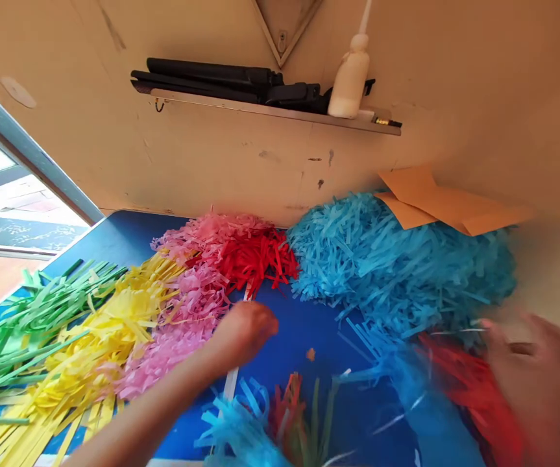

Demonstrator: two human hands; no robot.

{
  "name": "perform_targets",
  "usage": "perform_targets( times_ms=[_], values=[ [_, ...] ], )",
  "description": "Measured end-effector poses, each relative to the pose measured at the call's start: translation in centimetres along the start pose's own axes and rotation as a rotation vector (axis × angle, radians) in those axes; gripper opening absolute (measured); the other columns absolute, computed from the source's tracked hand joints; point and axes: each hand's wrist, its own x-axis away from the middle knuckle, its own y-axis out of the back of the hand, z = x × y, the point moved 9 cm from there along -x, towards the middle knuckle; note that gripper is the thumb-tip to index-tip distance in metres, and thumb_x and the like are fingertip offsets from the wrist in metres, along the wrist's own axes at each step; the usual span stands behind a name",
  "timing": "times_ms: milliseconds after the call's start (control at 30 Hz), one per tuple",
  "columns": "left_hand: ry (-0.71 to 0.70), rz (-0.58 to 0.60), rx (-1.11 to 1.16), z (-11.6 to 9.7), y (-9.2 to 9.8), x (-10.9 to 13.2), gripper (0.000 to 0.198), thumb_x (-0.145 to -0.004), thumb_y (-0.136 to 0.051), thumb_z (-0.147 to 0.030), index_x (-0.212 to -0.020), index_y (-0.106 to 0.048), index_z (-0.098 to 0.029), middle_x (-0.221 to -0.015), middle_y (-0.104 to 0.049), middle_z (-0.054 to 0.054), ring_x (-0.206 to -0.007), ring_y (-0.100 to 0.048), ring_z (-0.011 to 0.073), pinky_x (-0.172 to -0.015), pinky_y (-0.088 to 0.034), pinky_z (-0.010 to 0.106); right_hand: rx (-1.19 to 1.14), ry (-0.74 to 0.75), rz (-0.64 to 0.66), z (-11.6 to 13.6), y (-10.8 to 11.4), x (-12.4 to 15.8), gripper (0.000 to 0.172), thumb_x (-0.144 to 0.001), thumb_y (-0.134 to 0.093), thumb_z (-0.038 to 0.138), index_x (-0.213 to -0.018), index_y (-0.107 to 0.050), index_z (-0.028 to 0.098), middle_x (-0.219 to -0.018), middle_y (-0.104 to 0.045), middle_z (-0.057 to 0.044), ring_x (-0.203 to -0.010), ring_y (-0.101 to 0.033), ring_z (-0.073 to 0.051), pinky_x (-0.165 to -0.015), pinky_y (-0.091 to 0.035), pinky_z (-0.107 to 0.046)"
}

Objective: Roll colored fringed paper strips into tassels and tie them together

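Observation:
My left hand [253, 327] is closed in a fist above the blue table; what it holds, if anything, is hidden. A thin white strip [231, 384] runs under that wrist. At the right, my right hand [545, 383] is smeared by motion beside red paper strips [484, 389]; a thin white line shows near its fingertips, and I cannot make out its grip. Below, nearest me, lies a tuft of light blue paper fringe [245, 421] next to red and green strips [292, 408]. Transparent, blurred streaks cross the blue strips [406, 376] by my right hand.
Green [60, 305], yellow [119, 318], pink [192, 298] and red [260, 256] paper strips lie left to centre. A large blue paper heap [387, 266] bears orange paper pieces [448, 201]. The wall shelf [274, 111] holds a white bottle [350, 81] and a black flat iron [211, 76].

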Motion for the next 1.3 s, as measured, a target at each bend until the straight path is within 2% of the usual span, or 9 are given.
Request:
perform_targets(
  times_ms=[67,100,200,333,433,600,867,1100,1300],
  values=[
    [0.087,0.012,-0.085,5.7,1.1,-3.0,0.028,-0.090,-0.046,-0.017,-0.082,-0.072,-0.018,-0.076,-0.070,0.010,-0.079,-0.066,0.0228,-0.080,-0.048,0.036,-0.012,0.119,0.067,2.4,-3.1,1.1,0.037,-0.083,-0.051,0.064,-0.101,-0.073,0.040,-0.098,-0.071,-0.020,-0.085,-0.068,-0.032,-0.063,-0.045,-0.050],
    [0.112,0.021,-0.117,8.0,1.3,-4.3,0.027,-0.087,-0.047,-0.013,-0.080,-0.072,-0.016,-0.074,-0.070,0.012,-0.079,-0.067,0.0243,-0.081,-0.047,0.038,-0.109,0.220,0.210,4.5,-5.9,2.2,0.034,-0.086,-0.052,0.061,-0.100,-0.073,0.038,-0.096,-0.072,-0.017,-0.082,-0.069,-0.030,-0.067,-0.049,-0.047],
    [0.109,0.052,-0.187,12.4,0.7,-6.8,0.025,-0.081,-0.052,-0.008,-0.091,-0.074,-0.014,-0.090,-0.074,0.015,-0.096,-0.067,0.0271,-0.092,-0.044,0.040,-0.352,0.482,0.484,12.1,-13.5,5.7,0.027,-0.094,-0.052,0.045,-0.094,-0.074,0.030,-0.095,-0.074,-0.008,-0.089,-0.069,-0.025,-0.083,-0.054,-0.043],
    [0.096,0.017,-0.269,14.2,0.2,-7.4,0.037,-0.083,-0.056,-0.014,-0.117,-0.068,-0.024,-0.133,-0.063,0.012,-0.131,-0.048,0.0313,-0.112,-0.026,0.052,-0.447,0.628,0.705,21.2,-23.0,7.2,0.032,-0.097,-0.043,0.018,-0.109,-0.072,0.022,-0.114,-0.072,-0.009,-0.106,-0.065,-0.022,-0.097,-0.050,-0.039],
    [0.146,-0.029,-0.337,15.3,0.6,-6.7,0.034,-0.084,-0.061,-0.019,-0.117,-0.069,-0.022,-0.137,-0.059,0.015,-0.136,-0.041,0.0361,-0.113,-0.019,0.061,-0.379,0.669,0.885,26.1,-30.0,7.1,0.038,-0.098,-0.041,0.013,-0.128,-0.062,0.023,-0.135,-0.061,-0.005,-0.125,-0.055,-0.016,-0.107,-0.042,-0.030],
    [0.212,-0.071,-0.399,16.7,1.7,-4.9,0.022,-0.085,-0.058,-0.019,-0.100,-0.074,-0.016,-0.125,-0.065,0.011,-0.129,-0.048,0.0331,-0.113,-0.024,0.056,-0.135,0.517,0.987,28.5,-38.4,5.4,0.026,-0.099,-0.053,0.023,-0.120,-0.064,0.012,-0.123,-0.065,-0.013,-0.114,-0.061,-0.023,-0.100,-0.048,-0.040],
    [0.335,-0.207,-0.385,15.5,3.8,-2.0,0.027,-0.088,-0.057,-0.032,-0.105,-0.073,-0.018,-0.125,-0.062,0.018,-0.123,-0.049,0.0375,-0.106,-0.036,0.055,0.122,0.387,0.979,27.9,-42.5,4.7,0.031,-0.095,-0.062,0.033,-0.120,-0.060,0.014,-0.124,-0.060,-0.011,-0.109,-0.061,-0.025,-0.093,-0.051,-0.046],
    [0.200,-0.190,-0.275,11.4,2.8,-1.4,0.022,-0.090,-0.058,-0.033,-0.101,-0.073,-0.022,-0.129,-0.061,0.012,-0.127,-0.048,0.0332,-0.107,-0.038,0.052,0.135,0.338,0.946,27.8,-43.4,3.4,0.026,-0.096,-0.061,0.033,-0.114,-0.063,0.014,-0.118,-0.063,-0.009,-0.107,-0.062,-0.024,-0.092,-0.052,-0.045],
    [0.189,-0.176,-0.257,11.3,2.0,-0.6,0.021,-0.088,-0.061,-0.031,-0.105,-0.072,-0.023,-0.129,-0.062,0.011,-0.125,-0.050,0.0325,-0.107,-0.041,0.052,0.045,0.327,0.969,27.5,-43.7,2.0,0.025,-0.098,-0.058,0.035,-0.112,-0.063,0.015,-0.112,-0.065,-0.007,-0.099,-0.065,-0.021,-0.088,-0.054,-0.042]
  ],
)
